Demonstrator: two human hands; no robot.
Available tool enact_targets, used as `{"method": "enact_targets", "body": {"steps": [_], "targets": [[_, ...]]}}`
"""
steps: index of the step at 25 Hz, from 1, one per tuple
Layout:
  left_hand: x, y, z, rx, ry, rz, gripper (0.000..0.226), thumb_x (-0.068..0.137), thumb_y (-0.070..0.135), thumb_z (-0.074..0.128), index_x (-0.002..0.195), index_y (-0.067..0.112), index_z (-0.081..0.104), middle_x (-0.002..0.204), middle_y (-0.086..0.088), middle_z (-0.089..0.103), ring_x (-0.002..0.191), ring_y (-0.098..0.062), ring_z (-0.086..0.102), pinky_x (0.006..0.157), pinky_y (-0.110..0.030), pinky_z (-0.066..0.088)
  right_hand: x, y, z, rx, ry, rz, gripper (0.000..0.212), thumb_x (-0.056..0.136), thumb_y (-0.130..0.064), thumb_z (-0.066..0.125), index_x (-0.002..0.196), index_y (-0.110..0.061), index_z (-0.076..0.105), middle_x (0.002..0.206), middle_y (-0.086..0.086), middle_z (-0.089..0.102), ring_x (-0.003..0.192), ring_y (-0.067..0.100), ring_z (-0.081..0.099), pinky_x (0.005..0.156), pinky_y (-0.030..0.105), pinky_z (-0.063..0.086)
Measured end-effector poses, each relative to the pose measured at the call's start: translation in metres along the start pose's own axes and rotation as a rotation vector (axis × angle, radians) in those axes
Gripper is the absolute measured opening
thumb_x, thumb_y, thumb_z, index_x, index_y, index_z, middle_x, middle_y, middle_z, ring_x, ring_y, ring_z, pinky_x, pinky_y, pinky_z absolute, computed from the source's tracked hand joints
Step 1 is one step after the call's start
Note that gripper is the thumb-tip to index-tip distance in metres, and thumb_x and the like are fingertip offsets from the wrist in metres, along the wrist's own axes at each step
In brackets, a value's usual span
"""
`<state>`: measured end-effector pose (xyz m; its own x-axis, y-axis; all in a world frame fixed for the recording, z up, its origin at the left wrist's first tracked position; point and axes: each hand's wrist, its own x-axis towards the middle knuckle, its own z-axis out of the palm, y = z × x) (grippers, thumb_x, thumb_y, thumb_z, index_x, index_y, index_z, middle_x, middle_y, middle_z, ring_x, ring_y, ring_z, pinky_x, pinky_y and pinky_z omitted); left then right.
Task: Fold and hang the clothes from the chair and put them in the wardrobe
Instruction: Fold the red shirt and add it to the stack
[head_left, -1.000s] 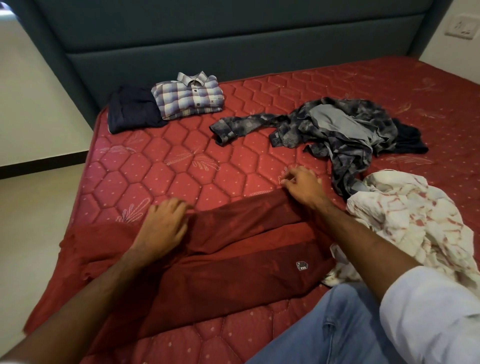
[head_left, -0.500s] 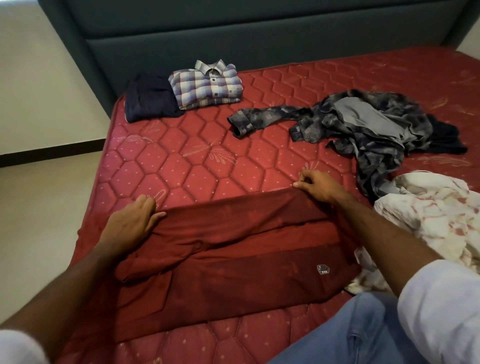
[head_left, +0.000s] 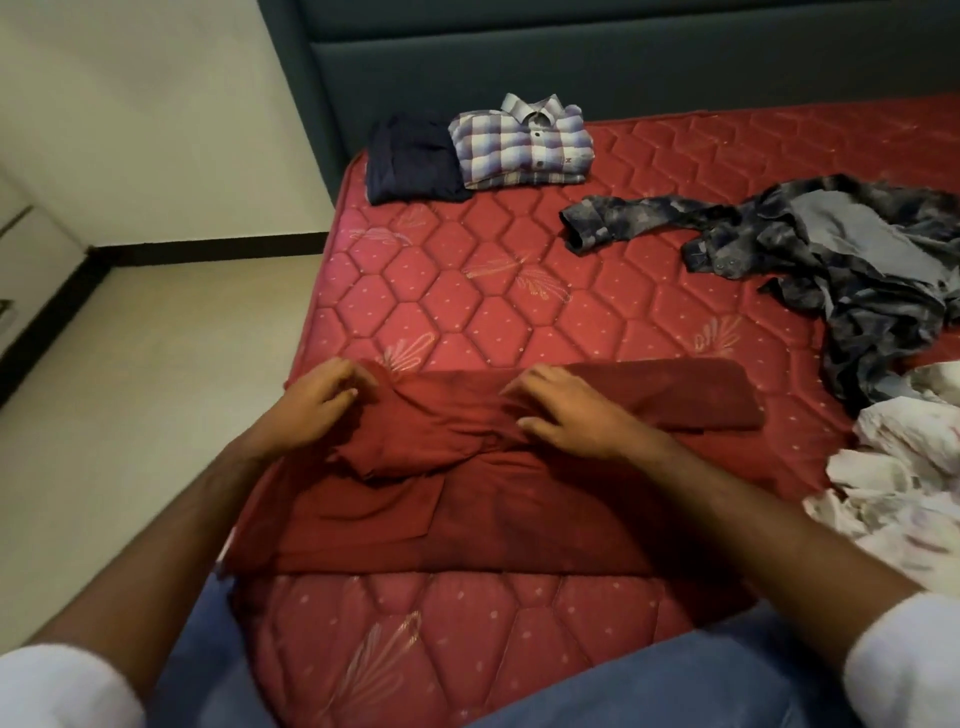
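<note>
Red garment (head_left: 467, 499) spread on mattress (head_left: 519, 291), near edge. Left hand (head_left: 317, 410) curled on bunched cloth at left end; right hand (head_left: 566, 410) pressing mid fold, fingers (head_left: 524, 382) bent, gripping cloth. Folded plaid shirt (head_left: 524, 143) by headboard (head_left: 623, 62).
</note>
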<state>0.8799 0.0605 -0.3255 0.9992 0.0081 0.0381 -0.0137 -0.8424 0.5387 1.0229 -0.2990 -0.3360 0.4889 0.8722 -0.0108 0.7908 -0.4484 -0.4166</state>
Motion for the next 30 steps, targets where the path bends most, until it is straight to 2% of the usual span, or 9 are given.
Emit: {"method": "enact_targets", "body": {"steps": [4,8,12,15,18,21,24,27,30], "targets": [[-0.044,-0.006,0.003,0.003,-0.038,-0.020,0.059,0.061,-0.002,0.039,0.110,0.014,0.067,0.111,0.000,0.064,0.107,-0.015,0.059,0.098,-0.038,0.048,0.044,-0.095,0.048,0.055,-0.046,-0.218,0.061,0.088,-0.033,0.062,0.146,-0.024,0.045,0.142,0.000,0.046,0.127,0.024,0.048,0.103,0.042,0.042],[-0.069,-0.011,0.015,-0.225,0.088,-0.088,0.059,0.069,-0.013,0.043,0.116,0.015,0.065,0.122,0.000,0.063,0.119,-0.004,0.057,0.105,-0.018,0.041,0.059,-0.144,0.074,-0.078,0.102,-0.189,0.060,0.086,-0.042,0.066,0.143,-0.032,0.048,0.131,-0.005,0.049,0.116,0.020,0.048,0.090,0.039,0.040],[-0.068,-0.016,0.016,-0.251,0.073,-0.089,0.043,0.080,0.007,0.049,0.119,0.013,0.066,0.124,0.000,0.062,0.118,-0.006,0.056,0.104,-0.014,0.039,0.070,-0.145,0.074,0.289,0.158,-0.072,0.032,0.082,-0.025,0.078,0.113,-0.024,0.069,0.104,-0.007,0.062,0.101,0.012,0.060,0.087,0.034,0.047],[-0.061,-0.021,0.011,-0.132,0.020,-0.045,0.046,0.078,0.014,0.050,0.121,0.014,0.066,0.121,0.001,0.062,0.115,-0.012,0.057,0.103,-0.033,0.044,0.071,-0.130,0.061,0.772,0.090,0.067,0.024,0.081,-0.009,0.082,0.101,-0.014,0.070,0.094,-0.003,0.069,0.086,0.008,0.062,0.081,0.026,0.051],[-0.054,-0.021,0.012,-0.099,0.044,-0.162,0.042,0.081,0.044,0.049,0.113,0.025,0.069,0.115,0.007,0.062,0.112,-0.014,0.057,0.099,-0.048,0.044,0.072,-0.123,0.056,1.145,0.202,0.259,0.012,0.089,-0.006,0.073,0.098,-0.010,0.067,0.084,0.003,0.068,0.072,0.013,0.062,0.065,0.026,0.053],[-0.046,-0.015,0.014,-0.214,0.169,-0.224,0.035,0.086,0.053,0.053,0.095,0.026,0.071,0.102,0.008,0.064,0.100,-0.011,0.060,0.097,-0.047,0.044,0.075,-0.118,0.057,1.279,0.227,0.376,0.012,0.094,-0.005,0.066,0.104,-0.012,0.065,0.083,0.000,0.073,0.070,0.010,0.066,0.066,0.028,0.052],[-0.045,-0.013,0.016,-0.202,0.191,-0.234,0.019,0.095,0.045,0.062,0.099,0.029,0.071,0.107,0.011,0.064,0.108,-0.011,0.056,0.101,-0.042,0.035,0.072,-0.121,0.054,1.287,0.141,0.361,0.022,0.093,-0.003,0.068,0.113,-0.011,0.065,0.099,0.006,0.074,0.089,0.018,0.069,0.081,0.031,0.057],[-0.048,-0.010,0.017,-0.101,0.090,-0.182,0.044,0.082,0.072,0.047,0.104,0.040,0.068,0.110,0.017,0.060,0.114,-0.007,0.047,0.095,-0.038,0.025,0.069,-0.129,0.053,1.237,0.105,0.325,0.027,0.092,0.003,0.066,0.115,-0.012,0.065,0.099,0.007,0.073,0.090,0.019,0.068,0.080,0.028,0.057],[-0.049,-0.007,0.021,0.003,0.026,-0.146,0.070,0.076,0.091,0.028,0.108,0.041,0.066,0.110,0.018,0.059,0.113,-0.008,0.046,0.096,-0.043,0.028,0.075,-0.121,0.045,1.207,0.264,0.361,0.040,0.088,0.003,0.065,0.119,-0.022,0.068,0.096,0.010,0.065,0.083,0.019,0.062,0.072,0.030,0.051]]}}
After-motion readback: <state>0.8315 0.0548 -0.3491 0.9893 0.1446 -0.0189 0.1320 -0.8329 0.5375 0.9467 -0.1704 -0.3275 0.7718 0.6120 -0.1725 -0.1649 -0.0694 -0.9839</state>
